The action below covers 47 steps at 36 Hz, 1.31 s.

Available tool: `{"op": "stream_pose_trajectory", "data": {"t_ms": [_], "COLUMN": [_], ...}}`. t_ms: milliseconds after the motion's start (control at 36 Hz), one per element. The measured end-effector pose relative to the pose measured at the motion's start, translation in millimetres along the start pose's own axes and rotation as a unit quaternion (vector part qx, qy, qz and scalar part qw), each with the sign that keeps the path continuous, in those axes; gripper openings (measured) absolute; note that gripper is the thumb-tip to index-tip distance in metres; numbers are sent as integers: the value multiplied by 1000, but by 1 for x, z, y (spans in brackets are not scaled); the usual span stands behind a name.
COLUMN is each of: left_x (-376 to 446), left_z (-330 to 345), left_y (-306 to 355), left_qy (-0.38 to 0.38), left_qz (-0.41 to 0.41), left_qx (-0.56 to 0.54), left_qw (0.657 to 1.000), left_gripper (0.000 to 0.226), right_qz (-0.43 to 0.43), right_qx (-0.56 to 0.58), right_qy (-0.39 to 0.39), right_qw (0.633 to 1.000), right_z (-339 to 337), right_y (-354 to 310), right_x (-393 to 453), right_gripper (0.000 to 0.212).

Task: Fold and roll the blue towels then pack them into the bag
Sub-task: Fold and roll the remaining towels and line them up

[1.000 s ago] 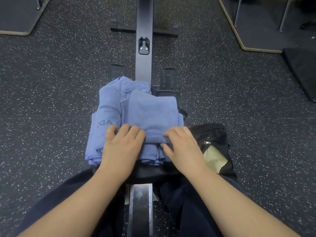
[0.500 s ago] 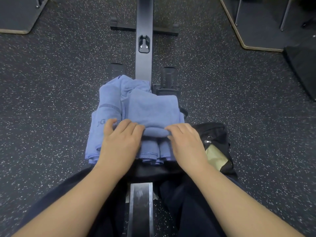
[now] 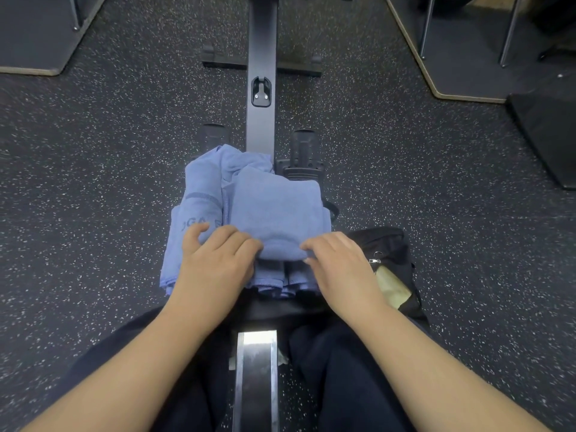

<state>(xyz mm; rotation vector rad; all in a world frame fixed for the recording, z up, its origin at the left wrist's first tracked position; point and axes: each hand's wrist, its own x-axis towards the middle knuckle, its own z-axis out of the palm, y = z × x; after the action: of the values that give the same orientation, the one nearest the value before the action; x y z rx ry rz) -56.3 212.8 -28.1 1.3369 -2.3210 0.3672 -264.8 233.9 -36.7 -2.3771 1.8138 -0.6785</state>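
Note:
A folded blue towel [image 3: 276,210] lies on top of a pile of blue towels [image 3: 199,210] on the seat of a rowing machine in front of me. Its near edge is turned into the start of a roll. My left hand [image 3: 215,263] grips the left end of that roll with curled fingers. My right hand [image 3: 339,263] grips the right end the same way. A black bag [image 3: 391,251] sits open just right of the pile, with a pale lining and a zip pull showing.
The rowing machine's dark rail [image 3: 261,57] runs away from me, with footrests [image 3: 304,151] on both sides. Speckled rubber floor [image 3: 93,182] surrounds it. Raised platforms with metal legs stand at the far left [image 3: 37,35] and far right [image 3: 461,57].
Both hands have rolled the near edge of the top towel away from me, so a small roll has formed where the edge lay flat.

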Motion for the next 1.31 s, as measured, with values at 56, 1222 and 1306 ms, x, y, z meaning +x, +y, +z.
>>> {"op": "stream_pose_trajectory", "data": {"t_ms": [56, 1222, 1306], "left_x": [-1, -11, -11], "left_z": [-2, 8, 7], "left_y": [0, 23, 23], "left_qy": [-9, -123, -133], "left_qz": [2, -26, -31], "left_qx": [-4, 74, 87], "left_qw": [1000, 989, 987], "left_gripper": [14, 23, 16], "right_qz": [-3, 17, 23], "right_qx": [-6, -64, -78], "right_qy": [-10, -34, -15], "right_qw": [1000, 997, 997], "right_z": [-1, 12, 12], "right_y": [-2, -2, -3], "right_x": [0, -10, -9], "right_gripper": [17, 22, 20]}}
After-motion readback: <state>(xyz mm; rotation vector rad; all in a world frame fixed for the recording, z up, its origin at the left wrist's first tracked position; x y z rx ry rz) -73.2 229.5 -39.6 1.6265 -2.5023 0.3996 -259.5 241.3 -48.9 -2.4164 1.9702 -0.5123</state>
